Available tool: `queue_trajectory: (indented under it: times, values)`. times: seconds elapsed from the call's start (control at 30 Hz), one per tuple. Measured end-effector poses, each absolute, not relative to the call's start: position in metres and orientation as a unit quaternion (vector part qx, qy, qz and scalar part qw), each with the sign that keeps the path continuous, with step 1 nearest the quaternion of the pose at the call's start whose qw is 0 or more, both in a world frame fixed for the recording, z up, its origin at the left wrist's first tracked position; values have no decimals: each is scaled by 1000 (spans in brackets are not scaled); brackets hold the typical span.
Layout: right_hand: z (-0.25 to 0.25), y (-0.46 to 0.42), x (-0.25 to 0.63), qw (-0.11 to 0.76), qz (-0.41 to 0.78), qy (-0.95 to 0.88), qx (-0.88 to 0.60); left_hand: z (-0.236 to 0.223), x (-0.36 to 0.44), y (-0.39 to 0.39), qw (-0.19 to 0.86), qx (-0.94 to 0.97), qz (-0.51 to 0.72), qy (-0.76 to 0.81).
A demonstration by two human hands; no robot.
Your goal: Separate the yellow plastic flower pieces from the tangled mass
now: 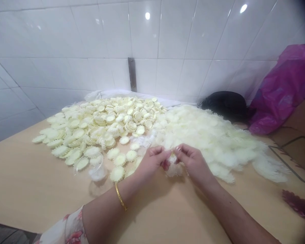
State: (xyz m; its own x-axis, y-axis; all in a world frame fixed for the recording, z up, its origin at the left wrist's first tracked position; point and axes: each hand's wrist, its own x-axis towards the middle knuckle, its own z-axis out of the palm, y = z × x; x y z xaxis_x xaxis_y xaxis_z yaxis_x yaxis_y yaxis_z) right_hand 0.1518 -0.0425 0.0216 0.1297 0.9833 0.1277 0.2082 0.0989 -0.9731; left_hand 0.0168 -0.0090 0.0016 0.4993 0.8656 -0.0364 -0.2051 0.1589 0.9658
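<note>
Both my hands meet over the middle of the table, just in front of the two heaps. My left hand (156, 158), with a gold bangle (120, 197) on its wrist, pinches one side of a small whitish frilled piece (172, 158). On the other side of that piece, the thumb and fingers of my right hand (189, 157) are pressed together. Its exact kind is hard to make out between the fingers. Pale yellow round discs with scalloped edges (117, 173) lie left of my left hand. Beyond my right hand spreads a heap of pale, thin, frilly petal pieces (205, 135).
A large pile of scalloped discs (112, 118) covers the back left. A small clear cup (98, 171) with white contents stands beside it. At the back right are a black object (226, 105) and a pink plastic bag (282, 88). A dark red scalloped piece (298, 205) lies right. A tiled wall (91, 37) closes the back.
</note>
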Motion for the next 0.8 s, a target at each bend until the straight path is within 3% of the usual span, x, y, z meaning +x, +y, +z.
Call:
queue_trajectory:
  times: [0.23, 0.43, 0.67, 0.8]
  values:
    - [28, -48, 153, 463, 380, -640, -482, 4, 16, -7, 686, 534, 390, 305]
    - [27, -49, 153, 456, 296, -648, -533, 10, 16, -10, 637, 599, 367, 317]
    - [22, -43, 155, 509, 398, -533, -546, 7, 17, -11, 630, 599, 384, 312]
    - [20, -42, 156, 536, 447, -515, -498, 5, 20, -9, 674, 505, 411, 350]
